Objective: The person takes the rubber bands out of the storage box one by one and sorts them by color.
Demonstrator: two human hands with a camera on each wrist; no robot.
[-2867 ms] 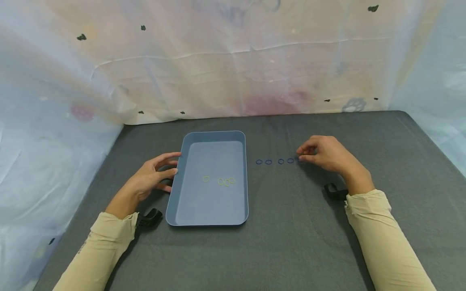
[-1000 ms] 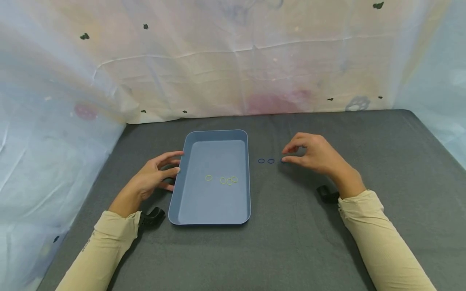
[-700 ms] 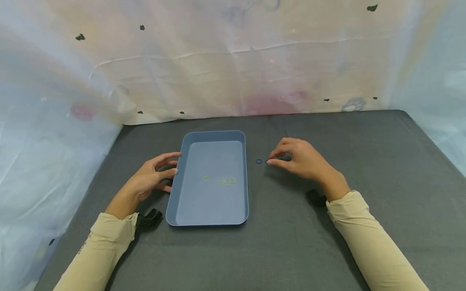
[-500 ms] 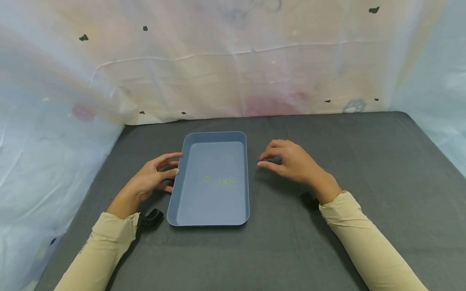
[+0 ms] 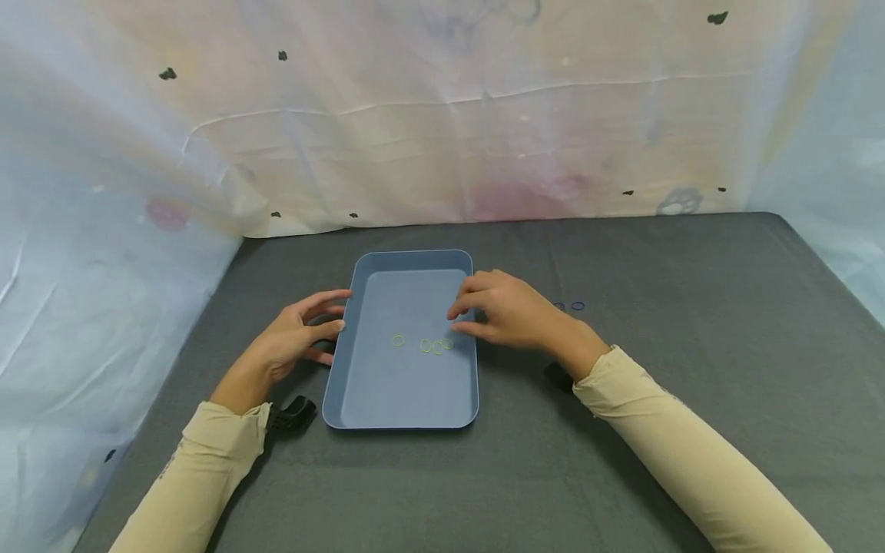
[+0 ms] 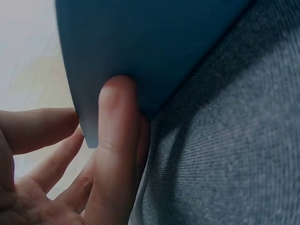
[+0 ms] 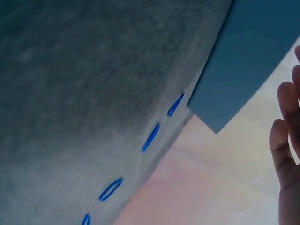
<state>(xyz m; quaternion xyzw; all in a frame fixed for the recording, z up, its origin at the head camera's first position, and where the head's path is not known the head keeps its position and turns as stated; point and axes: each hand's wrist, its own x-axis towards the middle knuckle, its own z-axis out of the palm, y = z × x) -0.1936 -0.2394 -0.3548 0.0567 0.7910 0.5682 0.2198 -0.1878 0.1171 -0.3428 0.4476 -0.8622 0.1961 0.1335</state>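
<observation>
My left hand point(image 5: 293, 338) rests at the left side of a blue-grey tray point(image 5: 397, 399). In the left wrist view a finger point(image 6: 116, 108) lies against the tray's outer wall, with others around its corner. My right hand point(image 5: 508, 311) hovers over the tray's right rim, thumb and fingers apart, nothing visible between them. Just left of and below its fingertips, several thin yellow rings point(image 5: 437, 347), like small rubber bands, lie on the tray floor. Blue rings point(image 5: 578, 306) lie on the cloth behind the right wrist; that arm hides part of their row. The right wrist view shows several blue rings point(image 7: 150, 138).
A dark grey cloth point(image 5: 546, 476) covers the table. Pale patterned sheeting point(image 5: 429, 153) hangs along the back edge and both sides. Black wrist straps point(image 5: 293, 415) sit below the sleeve cuffs.
My right hand has travelled left along the row of blue rings, then across to the tray's right rim. The rings stay on the cloth. My left hand keeps its place at the tray.
</observation>
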